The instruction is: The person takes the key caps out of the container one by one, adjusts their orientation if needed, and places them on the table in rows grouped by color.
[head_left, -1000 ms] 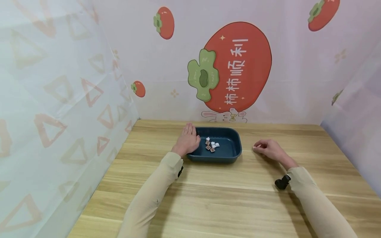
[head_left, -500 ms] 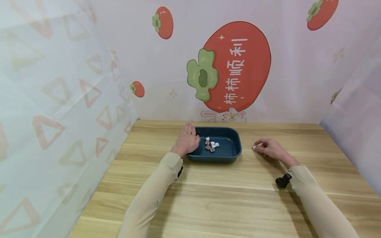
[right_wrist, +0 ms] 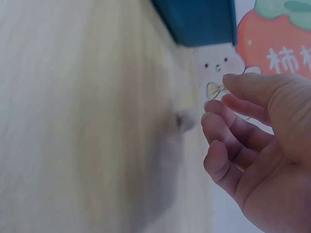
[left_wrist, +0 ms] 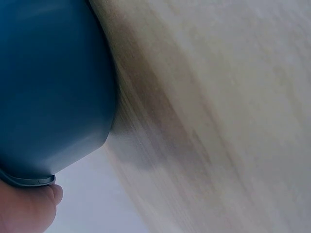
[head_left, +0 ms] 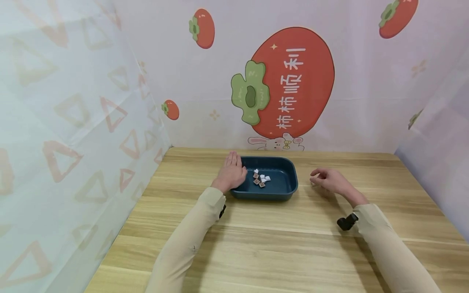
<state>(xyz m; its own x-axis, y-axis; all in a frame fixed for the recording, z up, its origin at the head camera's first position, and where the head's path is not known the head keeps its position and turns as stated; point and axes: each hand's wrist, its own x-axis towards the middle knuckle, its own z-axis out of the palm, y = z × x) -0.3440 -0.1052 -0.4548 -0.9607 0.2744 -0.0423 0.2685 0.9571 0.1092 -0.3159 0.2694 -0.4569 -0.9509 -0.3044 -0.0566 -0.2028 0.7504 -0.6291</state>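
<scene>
A dark blue rectangular tray (head_left: 276, 195) stands on the wooden table. Inside it lie several small blocks (head_left: 256, 181), some with brown patterned faces and others white. My left hand (head_left: 231, 176) rests along the tray's left rim, fingers straight and pointing away; the left wrist view shows part of that hand (left_wrist: 26, 208) right at the rim. To the right of the tray, my right hand (head_left: 329, 180) hovers low with loosely bent fingers and nothing between them. Just under its fingertips a small pale block (right_wrist: 185, 121) sits on the table, blurred in the right wrist view.
The wooden table (head_left: 271, 248) runs back to a wall sheet (head_left: 351, 122) printed with persimmons and a rabbit. Another patterned sheet (head_left: 84, 162) borders the table's left side. Each wrist carries a black camera mount (head_left: 347, 222).
My right fingertips, which were at the pale block on the table, have risen off it and parted, leaving it there. The left hand and the tray stay where they were.
</scene>
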